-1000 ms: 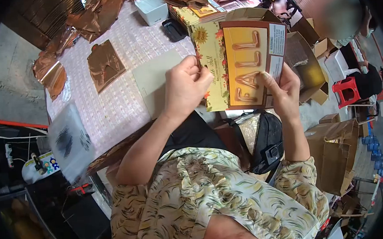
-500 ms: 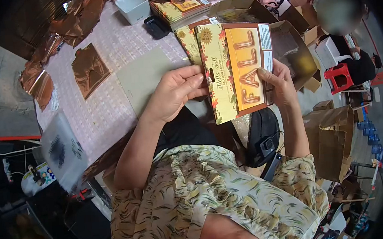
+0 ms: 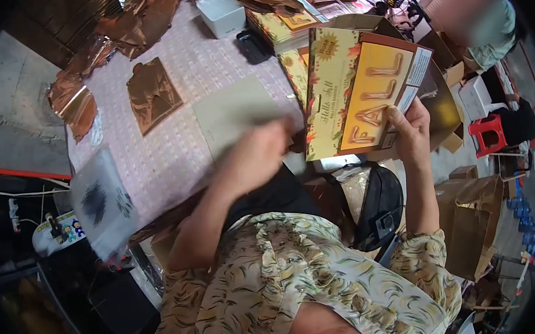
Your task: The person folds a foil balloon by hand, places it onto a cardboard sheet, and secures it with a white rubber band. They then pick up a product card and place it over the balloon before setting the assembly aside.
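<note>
My right hand (image 3: 412,124) grips a "Hello Fall" balloon banner package (image 3: 362,90) by its right edge, thumb across the front below the FALL letters. The package is tilted, its yellow card side to the left. My left hand (image 3: 263,148) is smeared by motion, apart from the package and over the near edge of a grey board (image 3: 231,110) on the table. Another banner package (image 3: 293,71) shows partly behind the held one. Left of the board lies a flat copper foil balloon (image 3: 154,95).
At the table's far side are a white bin (image 3: 222,17), a black tray (image 3: 253,47) and a stack of banner packages (image 3: 276,31). Crumpled copper foil (image 3: 137,29) lines the far left edge. Cardboard boxes (image 3: 469,214) stand on the right, near a red stool (image 3: 487,134) and another person (image 3: 494,33).
My left hand has let go of the banner package and moved slightly down, away from it. The package, in my right hand, has shifted right and tilted. The camera view has shifted too.
</note>
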{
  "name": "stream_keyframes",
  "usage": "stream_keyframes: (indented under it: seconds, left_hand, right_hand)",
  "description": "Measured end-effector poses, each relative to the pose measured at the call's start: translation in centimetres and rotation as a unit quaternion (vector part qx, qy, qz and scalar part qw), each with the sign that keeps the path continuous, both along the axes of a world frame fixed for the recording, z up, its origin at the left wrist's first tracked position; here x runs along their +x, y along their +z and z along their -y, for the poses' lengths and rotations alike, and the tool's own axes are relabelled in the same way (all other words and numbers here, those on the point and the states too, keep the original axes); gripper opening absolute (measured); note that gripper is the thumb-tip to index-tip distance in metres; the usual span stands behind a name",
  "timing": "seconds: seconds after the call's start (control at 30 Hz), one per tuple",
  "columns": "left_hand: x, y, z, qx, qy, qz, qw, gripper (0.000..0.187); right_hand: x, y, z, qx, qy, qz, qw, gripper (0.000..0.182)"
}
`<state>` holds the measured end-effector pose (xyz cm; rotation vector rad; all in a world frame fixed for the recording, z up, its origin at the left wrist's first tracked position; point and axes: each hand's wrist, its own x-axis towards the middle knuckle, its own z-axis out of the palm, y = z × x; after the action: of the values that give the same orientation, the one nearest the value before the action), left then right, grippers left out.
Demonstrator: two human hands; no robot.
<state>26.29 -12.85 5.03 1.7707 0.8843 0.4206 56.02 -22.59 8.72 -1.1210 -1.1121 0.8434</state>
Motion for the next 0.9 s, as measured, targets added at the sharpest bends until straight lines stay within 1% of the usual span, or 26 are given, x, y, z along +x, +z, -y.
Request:
stream_keyframes:
  seconds: [0.03, 0.07, 0.1, 0.13, 0.17, 0.23, 0.27, 0.3, 0.33, 0.37, 0.4, 0.43, 0.47, 0.5, 0.53, 0.57, 0.6, 0.63, 0.67, 0.7, 0.73, 0.77, 0.8, 0.83, 0.87, 0.9]
  left_hand:
    - [-0.9, -0.5, -1.4, -0.06, 0.066, 0.058, 0.994, 0.037]
    - [-1.4, -0.8, -1.9, -0.056, 0.069, 0.056, 0.994, 0.037]
    - [-1.8, -0.4, -2.6, -0.097, 0.091, 0.154, 0.979, 0.036]
    - [-1.9, 0.0, -3.3, -0.136, 0.11, 0.251, 0.952, 0.037]
    - [-1.8, 0.2, -3.3, -0.13, 0.108, 0.253, 0.953, 0.037]
    - [-0.9, -0.3, -2.0, -0.138, 0.085, 0.285, 0.945, 0.036]
    - [0.1, -3.1, -2.4, -0.095, 0.154, 0.319, 0.93, 0.03]
    - [0.1, -3.3, -2.7, -0.094, 0.15, 0.32, 0.931, 0.03]
    - [0.0, -3.4, -3.0, -0.123, 0.179, 0.348, 0.912, 0.029]
    - [0.1, -3.4, -3.5, -0.152, 0.207, 0.374, 0.891, 0.028]
    - [0.4, -3.2, -4.2, -0.166, 0.231, 0.39, 0.876, 0.026]
    - [0.6, -3.6, -5.1, -0.167, 0.228, 0.392, 0.876, 0.026]
    - [0.8, -4.5, -6.2, -0.135, 0.218, 0.337, 0.906, 0.026]
    - [0.9, -5.5, -7.6, -0.103, 0.207, 0.281, 0.931, 0.027]
    - [0.5, -3.9, -9.8, -0.079, 0.121, 0.166, 0.976, 0.037]
    - [0.5, -2.4, -11.1, -0.084, 0.097, 0.111, 0.986, 0.037]
    - [1.4, -1.8, -12.6, -0.044, 0.111, 0.116, 0.986, 0.034]
    - [2.3, -1.4, -14.3, -0.004, 0.124, 0.121, 0.985, 0.032]
    - [3.1, -0.2, -15.8, -0.004, 0.123, 0.122, 0.985, 0.032]
    - [3.8, 1.1, -17.1, 0.133, 0.128, 0.09, 0.979, 0.027]
    - [4.6, 1.9, -18.6, 0.266, 0.13, 0.056, 0.953, 0.023]
    - [5.5, 1.5, -20.6, 0.264, 0.13, 0.057, 0.954, 0.023]
    - [6.6, 0.7, -22.8, 0.372, 0.135, 0.06, 0.916, 0.018]
    - [7.5, 0.4, -24.2, 0.476, 0.138, 0.065, 0.866, 0.014]
    - [8.2, -0.1, -25.3, 0.471, 0.146, 0.041, 0.869, 0.015]
    - [8.6, 0.0, -25.7, 0.472, 0.143, 0.045, 0.869, 0.015]
  right_hand:
    - [-0.4, 0.1, -0.4, 0.002, 0.003, -0.002, 1.0, 0.038]
    - [-1.0, 0.2, -1.0, -0.038, 0.004, 0.017, 0.999, 0.037]
    - [-1.7, 0.3, -1.8, -0.076, 0.003, 0.037, 0.996, 0.036]
    - [-3.3, 0.5, -3.0, -0.062, 0.021, 0.02, 0.998, 0.035]
    - [-4.2, -0.1, -4.4, -0.07, 0.03, 0.013, 0.997, 0.035]
    - [-6.1, 0.0, -6.6, -0.122, 0.05, -0.007, 0.991, 0.035]
    - [-6.4, -0.4, -7.7, -0.134, 0.073, -0.012, 0.988, 0.036]
    - [-6.5, -1.0, -8.8, -0.147, 0.096, -0.016, 0.984, 0.037]
    - [-6.4, -1.6, -9.7, -0.164, 0.116, -0.036, 0.979, 0.035]
    - [-5.6, -2.5, -10.4, -0.22, 0.123, -0.067, 0.965, 0.033]
    - [-5.8, -1.4, -10.3, -0.235, 0.121, -0.054, 0.963, 0.032]
    - [-6.0, -0.4, -10.2, -0.252, 0.121, -0.041, 0.959, 0.032]
    - [-5.4, -1.2, -10.5, -0.212, 0.132, -0.049, 0.967, 0.029]
    - [-4.6, -1.9, -11.1, -0.16, 0.092, -0.017, 0.983, 0.026]
    - [-3.4, -1.4, -11.5, -0.166, 0.069, -0.004, 0.984, 0.026]
    - [-1.9, -0.9, -11.9, -0.172, 0.047, 0.008, 0.984, 0.026]
    - [-0.4, -0.9, -12.3, -0.155, 0.021, -0.02, 0.988, 0.027]
    - [1.3, -0.9, -12.6, -0.136, -0.005, -0.049, 0.989, 0.028]
    - [3.7, -0.8, -12.6, -0.142, 0.003, -0.052, 0.989, 0.027]
    - [6.0, -0.6, -12.5, -0.149, 0.012, -0.055, 0.987, 0.027]
    - [7.3, -0.6, -12.8, -0.151, -0.02, -0.06, 0.987, 0.026]
    - [9.9, -1.9, -13.5, -0.127, 0.015, -0.08, 0.989, 0.026]
    - [10.0, -1.6, -14.1, -0.144, -0.005, -0.084, 0.986, 0.025]
    - [10.0, -1.2, -14.7, -0.16, -0.027, -0.087, 0.983, 0.025]
    - [10.2, -1.4, -15.8, -0.157, -0.023, -0.083, 0.984, 0.025]
    - [10.7, -2.0, -17.2, -0.153, -0.019, -0.079, 0.985, 0.025]
